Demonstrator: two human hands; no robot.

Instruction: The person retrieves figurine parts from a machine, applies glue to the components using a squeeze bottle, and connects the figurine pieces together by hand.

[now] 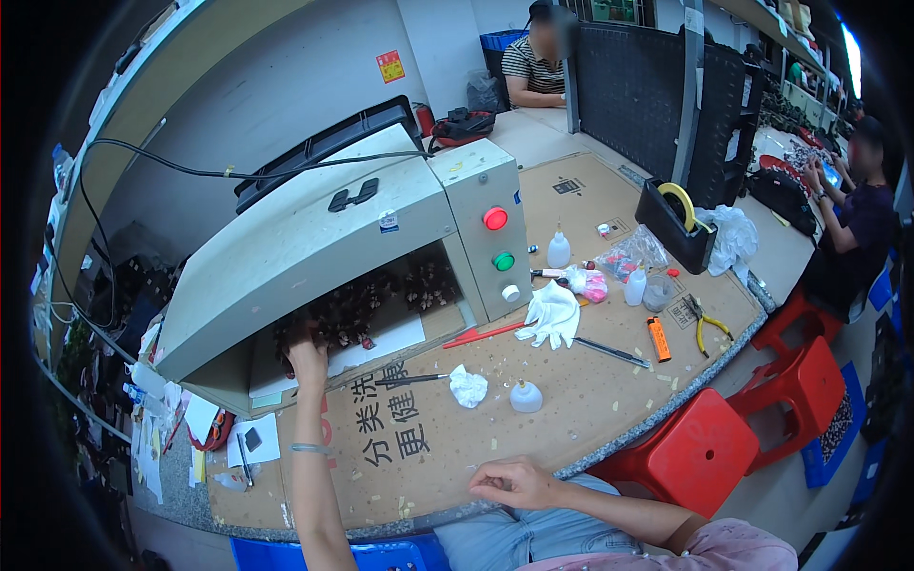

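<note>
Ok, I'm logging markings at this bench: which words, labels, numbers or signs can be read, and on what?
Wording isn't copied here, only located.
Cardboard sheet: large black characters, legible; smaller marks, too small.
Grey machine: blue sticker, too small.
Wall: red sign, too small.
Orange item: dark marking, too small.

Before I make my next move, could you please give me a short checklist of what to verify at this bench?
1. Left hand inside the pale cabinet's opening, at the dark pieces: ok.
2. Left hand's grip on a piece: cannot tell, fingertips hidden.
3. Right hand free: ok, nothing visible in it.
4. Dropper bottle beside the crumpled white wad upright: ok.
5. White glove worn, if wanted: not ok, it lies on the cardboard.
6. Red button lit: cannot tell.
</note>
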